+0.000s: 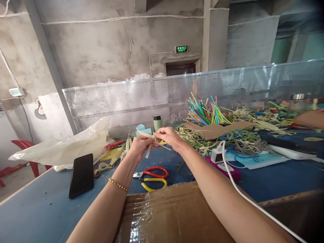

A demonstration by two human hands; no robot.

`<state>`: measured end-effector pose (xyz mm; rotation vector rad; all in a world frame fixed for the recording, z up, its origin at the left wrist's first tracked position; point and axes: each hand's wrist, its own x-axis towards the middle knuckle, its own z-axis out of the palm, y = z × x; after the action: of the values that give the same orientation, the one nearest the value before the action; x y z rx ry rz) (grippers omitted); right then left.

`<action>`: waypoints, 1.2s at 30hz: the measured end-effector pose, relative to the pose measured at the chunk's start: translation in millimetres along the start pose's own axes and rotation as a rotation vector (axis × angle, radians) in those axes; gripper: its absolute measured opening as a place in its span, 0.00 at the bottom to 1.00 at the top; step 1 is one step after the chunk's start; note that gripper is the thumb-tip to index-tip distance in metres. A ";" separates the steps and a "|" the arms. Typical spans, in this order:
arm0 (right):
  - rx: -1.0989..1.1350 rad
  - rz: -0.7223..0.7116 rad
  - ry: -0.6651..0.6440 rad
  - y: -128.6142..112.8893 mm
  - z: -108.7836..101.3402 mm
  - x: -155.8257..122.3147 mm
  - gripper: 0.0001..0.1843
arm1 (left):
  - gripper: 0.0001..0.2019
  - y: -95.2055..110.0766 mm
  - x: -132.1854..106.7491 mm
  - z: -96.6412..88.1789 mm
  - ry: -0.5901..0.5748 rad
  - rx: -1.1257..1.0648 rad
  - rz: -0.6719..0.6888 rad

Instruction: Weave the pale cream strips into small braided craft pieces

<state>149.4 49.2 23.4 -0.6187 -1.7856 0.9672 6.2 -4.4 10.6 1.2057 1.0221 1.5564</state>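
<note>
My left hand (pixel 140 145) is closed in a pinch on several pale, flat, straw-like strips (pixel 148 152) in front of me. Their loose ends stick out up to the left, downward and to the right. From the other side my right hand (pixel 169 136) pinches the same strips, its fingers close to those of the left. Where the strips cross between the fingertips is too small to make out. Below the hands, a pair of scissors (pixel 153 172) with one red and one yellow handle lies on the blue table (pixel 111 190).
A taped cardboard box (pixel 162 216) sits nearest me, under my forearms. Left are a black phone (pixel 81 175) and a plastic bag (pixel 76 143). Behind stands a green bottle (pixel 157 124). Right are colourful sticks (pixel 207 111), straw piles, a purple power strip (pixel 227 168) and a white cable (pixel 243 195).
</note>
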 end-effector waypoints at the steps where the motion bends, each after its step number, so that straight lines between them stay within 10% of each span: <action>1: 0.009 -0.021 0.010 0.3 0.7 0.2 0.22 | 0.04 0.0 -0.1 0.3 -0.002 -0.004 0.002; 9: -0.068 -0.084 0.117 8.1 -2.6 7.1 0.20 | 0.10 0.9 -3.0 3.9 -0.019 -0.025 0.058; 15: -0.468 -0.320 0.479 -5.4 0.1 1.7 0.16 | 0.12 1.7 0.6 -2.6 0.154 -0.126 0.022; 23: -0.535 -0.140 0.039 5.1 32.7 -9.6 0.17 | 0.13 -7.7 8.8 -9.1 0.259 -0.150 0.100; 36: -0.516 -0.026 0.155 1.9 37.3 -11.8 0.13 | 0.15 -5.7 5.0 -7.1 0.124 -0.198 0.051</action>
<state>119.7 28.8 8.0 -0.9582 -1.9026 0.4180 -0.5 1.3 5.2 1.0157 0.8972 1.7461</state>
